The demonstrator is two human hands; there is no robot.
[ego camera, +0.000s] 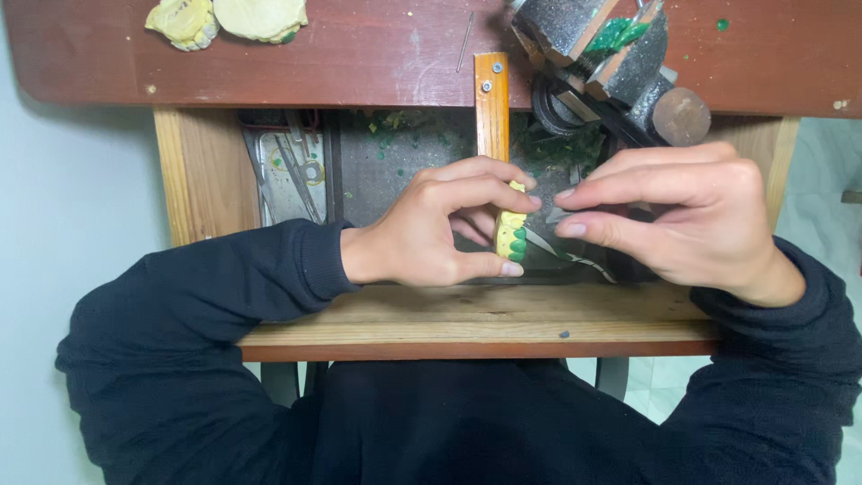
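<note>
Seen from the head camera, a person in dark sleeves works over a pulled-out wooden drawer (467,319) beneath a reddish-brown worktop (359,54). The left hand (431,229) pinches a small yellow dental model with green wax teeth (512,235), thumb under its lower end and index finger over its top, so its long axis runs near upright, from twelve to six o'clock. The model sits just below an orange wooden bench peg (491,103) that juts from the worktop edge toward the person. The right hand (682,211) comes in from three o'clock, fingers pressed together around a thin metal carving tool (548,242) whose tip slants toward the model's lower, green-waxed end; how firmly the tool is gripped cannot be told, as the fingertips hide its handle. The tool's point lies just beside the model, at about its four o'clock, and the left hand is the one in full contact with the piece. At twelve o'clock on the worktop lie two pale yellow plaster casts (224,18); at one o'clock stands a grey metal bench vise (620,63) clamping something green. Green wax shavings (404,135) scatter the drawer floor, and metal instruments (292,166) rest in a tray at ten o'clock.
</note>
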